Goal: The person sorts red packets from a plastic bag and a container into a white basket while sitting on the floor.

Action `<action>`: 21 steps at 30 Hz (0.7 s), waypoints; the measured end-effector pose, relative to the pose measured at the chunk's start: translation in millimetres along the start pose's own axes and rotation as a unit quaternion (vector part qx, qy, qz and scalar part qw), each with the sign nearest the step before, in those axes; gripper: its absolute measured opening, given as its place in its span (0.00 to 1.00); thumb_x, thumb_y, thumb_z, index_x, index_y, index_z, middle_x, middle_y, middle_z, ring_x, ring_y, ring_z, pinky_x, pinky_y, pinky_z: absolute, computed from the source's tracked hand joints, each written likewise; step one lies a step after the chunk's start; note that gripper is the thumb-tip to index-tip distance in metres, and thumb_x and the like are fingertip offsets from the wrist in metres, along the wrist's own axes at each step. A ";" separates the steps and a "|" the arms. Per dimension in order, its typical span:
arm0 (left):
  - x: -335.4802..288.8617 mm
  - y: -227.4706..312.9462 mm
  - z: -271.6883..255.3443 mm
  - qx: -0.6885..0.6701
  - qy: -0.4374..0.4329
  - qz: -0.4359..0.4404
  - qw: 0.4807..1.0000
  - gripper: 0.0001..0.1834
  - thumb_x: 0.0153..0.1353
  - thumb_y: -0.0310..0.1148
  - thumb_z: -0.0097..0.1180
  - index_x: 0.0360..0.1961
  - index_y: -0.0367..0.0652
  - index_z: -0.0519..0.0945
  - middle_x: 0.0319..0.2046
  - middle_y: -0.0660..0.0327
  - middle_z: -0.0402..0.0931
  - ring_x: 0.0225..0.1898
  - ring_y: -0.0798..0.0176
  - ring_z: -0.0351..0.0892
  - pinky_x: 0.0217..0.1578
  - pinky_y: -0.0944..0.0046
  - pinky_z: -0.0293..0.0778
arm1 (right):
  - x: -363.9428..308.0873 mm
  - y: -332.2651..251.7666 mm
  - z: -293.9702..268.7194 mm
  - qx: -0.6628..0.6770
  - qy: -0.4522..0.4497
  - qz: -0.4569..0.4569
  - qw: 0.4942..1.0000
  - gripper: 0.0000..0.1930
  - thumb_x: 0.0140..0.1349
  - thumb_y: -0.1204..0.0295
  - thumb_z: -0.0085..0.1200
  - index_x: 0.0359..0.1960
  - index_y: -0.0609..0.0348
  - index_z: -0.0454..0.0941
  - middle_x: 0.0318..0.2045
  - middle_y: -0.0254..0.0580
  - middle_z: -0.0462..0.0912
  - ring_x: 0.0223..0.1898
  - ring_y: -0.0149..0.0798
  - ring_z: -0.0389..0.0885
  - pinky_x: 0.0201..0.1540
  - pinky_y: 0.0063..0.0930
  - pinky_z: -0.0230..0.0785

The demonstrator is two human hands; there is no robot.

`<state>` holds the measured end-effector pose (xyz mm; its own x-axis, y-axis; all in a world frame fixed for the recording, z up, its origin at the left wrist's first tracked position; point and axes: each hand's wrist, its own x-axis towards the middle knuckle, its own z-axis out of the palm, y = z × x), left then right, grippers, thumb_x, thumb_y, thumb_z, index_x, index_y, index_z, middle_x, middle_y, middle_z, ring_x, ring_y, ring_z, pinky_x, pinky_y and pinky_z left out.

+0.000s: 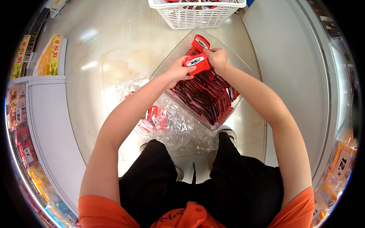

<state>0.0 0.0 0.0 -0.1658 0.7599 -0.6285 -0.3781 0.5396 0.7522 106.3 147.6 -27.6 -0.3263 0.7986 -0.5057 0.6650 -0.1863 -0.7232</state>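
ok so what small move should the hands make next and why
Probably lower the red packet in the left hand into the clear box: it appears to be held over the box, where similar packets already stand packed in rows, and the right hand is close by, seemingly free to help.

Clear bin [183, 49] on the floor [129, 34] is pretty loaded, rows of dark red packets [205, 95] all through it. Over its far half, the left hand [180, 71] is pinching a bright red pouch [199, 65], right hand [217, 59] curled up beside that. White basket [197, 18] sits just past the bin, and crumpled clear plastic [182, 131] is spread along the bin's left side lol.
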 end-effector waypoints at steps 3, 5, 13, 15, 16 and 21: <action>4.5 -1.2 -6.2 0.036 0.017 0.023 0.999 0.18 0.63 0.30 0.55 0.54 0.50 0.69 0.46 0.69 0.74 0.46 0.73 0.73 0.45 0.66 0.74 | -16.2 -2.6 -5.8 0.075 -0.038 0.010 0.996 0.19 0.59 0.61 0.56 0.41 0.67 0.76 0.31 0.40 0.81 0.22 0.28 0.73 0.24 0.22 0.65; 1.3 0.8 -10.8 0.064 0.022 0.034 0.997 0.18 0.63 0.30 0.55 0.54 0.50 0.69 0.45 0.69 0.74 0.45 0.73 0.73 0.44 0.67 0.74 | -27.2 9.0 -14.2 0.100 -0.028 -0.034 0.994 0.18 0.60 0.60 0.55 0.39 0.67 0.76 0.29 0.37 0.79 0.21 0.26 0.69 0.24 0.22 0.63; -14.2 -1.1 -14.6 0.099 -0.064 0.053 0.992 0.25 0.61 0.25 0.56 0.59 0.46 0.65 0.46 0.65 0.75 0.43 0.72 0.75 0.41 0.69 0.76 | -54.3 -1.2 -48.8 0.093 -0.233 -0.108 0.962 0.12 0.67 0.65 0.49 0.42 0.61 0.77 0.27 0.29 0.77 0.22 0.20 0.67 0.25 0.15 0.60; -14.9 -0.8 -17.7 0.090 -0.067 0.061 0.992 0.26 0.61 0.25 0.56 0.59 0.46 0.64 0.47 0.66 0.74 0.45 0.72 0.74 0.41 0.69 0.76 | -60.4 -7.0 -48.9 0.063 -0.246 -0.141 0.957 0.12 0.68 0.65 0.48 0.41 0.61 0.77 0.26 0.29 0.77 0.22 0.21 0.67 0.25 0.15 0.60; -14.5 -0.9 -20.1 0.074 -0.065 0.063 0.993 0.26 0.61 0.25 0.56 0.59 0.46 0.64 0.47 0.66 0.74 0.45 0.72 0.74 0.41 0.69 0.76 | -63.2 -9.1 -47.6 0.048 -0.254 -0.159 0.953 0.12 0.68 0.65 0.47 0.40 0.61 0.77 0.25 0.29 0.77 0.23 0.21 0.67 0.26 0.15 0.60; -20.9 3.3 -22.7 0.017 -0.087 0.059 0.994 0.25 0.60 0.21 0.55 0.58 0.46 0.65 0.43 0.66 0.75 0.40 0.73 0.74 0.36 0.71 0.75 | -64.8 -5.7 -42.0 0.060 -0.263 -0.158 0.950 0.12 0.68 0.65 0.48 0.36 0.61 0.77 0.25 0.31 0.77 0.22 0.21 0.67 0.26 0.16 0.61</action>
<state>-18.5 -22.3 11.1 -0.0464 0.8684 -0.4937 -0.3344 0.4523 0.8268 151.9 120.9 28.9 -0.8083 0.4349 -0.3968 0.4068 -0.0747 -0.9105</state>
